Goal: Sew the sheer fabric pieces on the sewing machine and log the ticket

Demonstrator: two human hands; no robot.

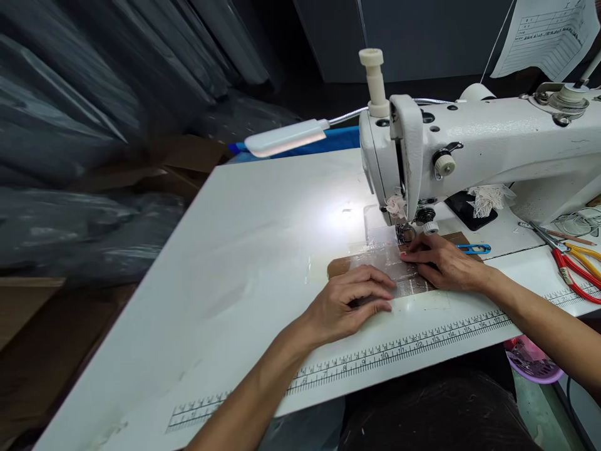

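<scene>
A white sewing machine [488,141] stands on the table, its presser foot [404,233] low over the bed. Below and in front of the foot lies a flat brown piece [339,268] with a clear, shiny sheet [375,255] across it. My left hand [354,300] rests at the near left of this piece, fingers stretched toward the right and a little apart, holding nothing. Close to the right of the foot, my right hand [444,262] has its thumb and fingertips pinched together over the sheet; what is between them is too small to name.
Blue thread snips [474,248] lie right of my right hand. Red-handled scissors [566,266] and a yellow-handled tool [585,250] are farther right. A printed ruler [389,355] runs along the table's [263,250] front edge. A lamp [286,138] hangs behind; a purple basket [535,366] sits below.
</scene>
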